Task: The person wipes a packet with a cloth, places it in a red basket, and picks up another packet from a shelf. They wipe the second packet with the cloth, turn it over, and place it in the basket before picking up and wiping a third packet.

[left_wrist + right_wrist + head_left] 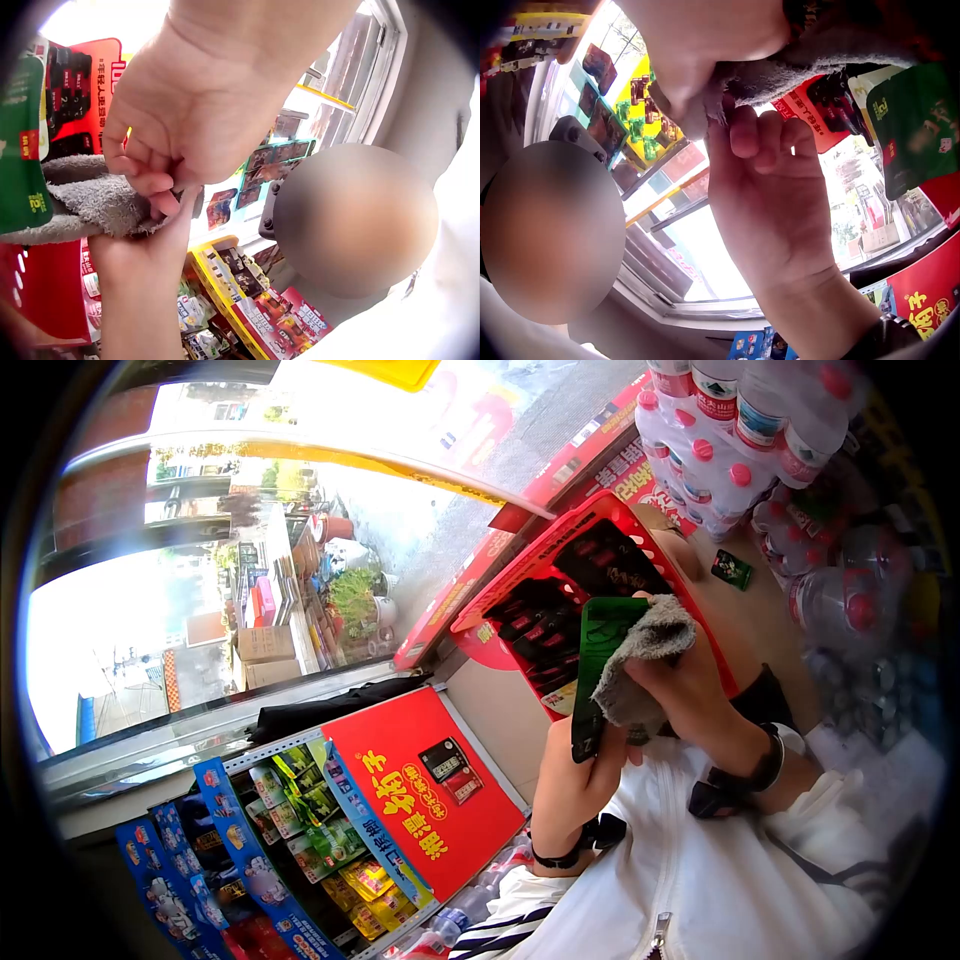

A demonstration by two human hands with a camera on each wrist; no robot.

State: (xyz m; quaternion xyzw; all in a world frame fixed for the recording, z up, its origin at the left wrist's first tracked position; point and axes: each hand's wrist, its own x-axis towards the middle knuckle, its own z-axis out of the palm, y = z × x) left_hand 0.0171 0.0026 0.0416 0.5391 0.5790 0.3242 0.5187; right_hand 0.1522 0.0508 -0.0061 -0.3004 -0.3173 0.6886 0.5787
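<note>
A gray terry cloth is bunched between both hands. My right hand grips it, and the cloth wraps along one edge of a flat green packet. In the left wrist view the packet stands beyond the fingers, its lower edge lying against the cloth. My left hand is low beside the right one; the packet's near end overlaps it in the head view. In the right wrist view the left hand's fingers curl in and pinch the cloth's near end.
A red crate with rows of dark packets stands just ahead. Shrink-wrapped water bottles are piled at the right. At the left are a red display box and candy trays beside the window. A small green packet lies on the floor.
</note>
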